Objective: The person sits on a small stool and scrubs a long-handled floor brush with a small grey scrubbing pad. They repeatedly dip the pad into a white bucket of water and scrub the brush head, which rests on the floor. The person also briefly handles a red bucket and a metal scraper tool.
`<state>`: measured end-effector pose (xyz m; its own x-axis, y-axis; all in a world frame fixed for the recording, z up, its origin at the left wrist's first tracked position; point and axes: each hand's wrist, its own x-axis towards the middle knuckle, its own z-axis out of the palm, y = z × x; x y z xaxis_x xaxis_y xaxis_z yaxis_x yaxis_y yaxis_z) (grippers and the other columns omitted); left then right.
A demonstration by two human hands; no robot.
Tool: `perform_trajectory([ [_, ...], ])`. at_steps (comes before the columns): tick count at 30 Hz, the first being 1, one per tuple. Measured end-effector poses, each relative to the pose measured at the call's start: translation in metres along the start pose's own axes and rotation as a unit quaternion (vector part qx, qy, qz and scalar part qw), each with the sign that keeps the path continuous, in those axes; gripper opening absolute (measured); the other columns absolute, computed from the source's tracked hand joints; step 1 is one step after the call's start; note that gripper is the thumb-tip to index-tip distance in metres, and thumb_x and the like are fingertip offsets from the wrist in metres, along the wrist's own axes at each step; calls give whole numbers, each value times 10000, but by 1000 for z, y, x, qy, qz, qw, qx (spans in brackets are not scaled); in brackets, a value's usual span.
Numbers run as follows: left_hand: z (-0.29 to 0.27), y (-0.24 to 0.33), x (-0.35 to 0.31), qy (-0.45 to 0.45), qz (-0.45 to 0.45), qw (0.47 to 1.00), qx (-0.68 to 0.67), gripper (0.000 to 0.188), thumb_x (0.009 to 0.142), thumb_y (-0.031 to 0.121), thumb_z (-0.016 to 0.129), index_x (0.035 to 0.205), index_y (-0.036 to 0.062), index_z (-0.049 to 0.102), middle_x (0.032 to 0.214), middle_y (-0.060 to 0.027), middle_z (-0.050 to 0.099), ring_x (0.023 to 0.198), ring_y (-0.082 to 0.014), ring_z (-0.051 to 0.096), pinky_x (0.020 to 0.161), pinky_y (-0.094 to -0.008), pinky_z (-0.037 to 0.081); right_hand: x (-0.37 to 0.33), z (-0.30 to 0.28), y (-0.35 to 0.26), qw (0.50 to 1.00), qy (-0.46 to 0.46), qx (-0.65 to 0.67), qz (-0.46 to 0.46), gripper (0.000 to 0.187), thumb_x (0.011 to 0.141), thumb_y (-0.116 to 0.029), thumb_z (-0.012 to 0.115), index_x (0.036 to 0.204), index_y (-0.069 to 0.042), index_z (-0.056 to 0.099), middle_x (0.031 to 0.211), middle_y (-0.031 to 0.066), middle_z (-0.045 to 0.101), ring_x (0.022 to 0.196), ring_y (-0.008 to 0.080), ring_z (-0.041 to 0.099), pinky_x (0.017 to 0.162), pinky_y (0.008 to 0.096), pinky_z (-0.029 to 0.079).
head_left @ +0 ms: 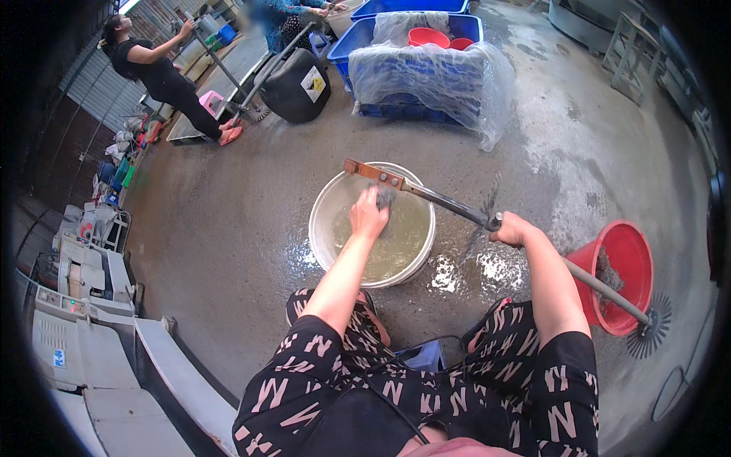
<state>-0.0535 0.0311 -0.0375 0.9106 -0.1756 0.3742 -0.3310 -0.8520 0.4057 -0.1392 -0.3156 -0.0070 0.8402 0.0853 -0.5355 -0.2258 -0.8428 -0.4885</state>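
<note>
My left hand (368,215) is closed around a grey, wiry-looking scrubbing clump (385,196) over a white bucket (317,228) of cloudy greenish water (392,247). My right hand (512,229) grips a long metal rod (449,204). A flat copper-coloured piece (373,174) is bolted to the rod's far end, which lies across the bucket's far rim near the clump. Spiky dark discs sit on the rod: one (491,199) beside my right hand, another (649,326) at the lower right end. My right forearm hides part of the rod.
A red bucket (638,251) with grey material stands right, behind the rod. Blue crates (346,53) draped with clear plastic (487,84) and a black drum (297,87) stand ahead. A person (164,72) holds a frame at left. Grey machines (99,335) line the left; the floor is wet.
</note>
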Motion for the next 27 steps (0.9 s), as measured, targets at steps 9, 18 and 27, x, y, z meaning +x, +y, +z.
perform_trajectory([
  [9,1,12,27,110,26,991,-75,406,701,141,694,1078,91,551,990,-147,608,883,-363,610,738,-452,505,7,1,7,1000,16,-10,-21,394,651,-295,678,924,-11,654,918,203,668,881,332,642,781,398,507],
  [18,13,-14,-6,-243,-198,944,104,503,785,164,626,1260,152,460,1241,-179,511,1104,-375,547,903,-485,457,7,5,21,997,42,-53,-47,406,650,-330,705,911,-23,657,888,210,668,836,332,643,750,401,506],
  [27,-1,-16,8,-387,-136,905,-112,458,692,179,718,1120,55,614,1045,-160,665,958,-269,645,863,-372,489,-13,-6,2,999,10,-31,-5,450,658,-342,678,955,-4,664,950,212,666,920,331,640,808,399,506],
])
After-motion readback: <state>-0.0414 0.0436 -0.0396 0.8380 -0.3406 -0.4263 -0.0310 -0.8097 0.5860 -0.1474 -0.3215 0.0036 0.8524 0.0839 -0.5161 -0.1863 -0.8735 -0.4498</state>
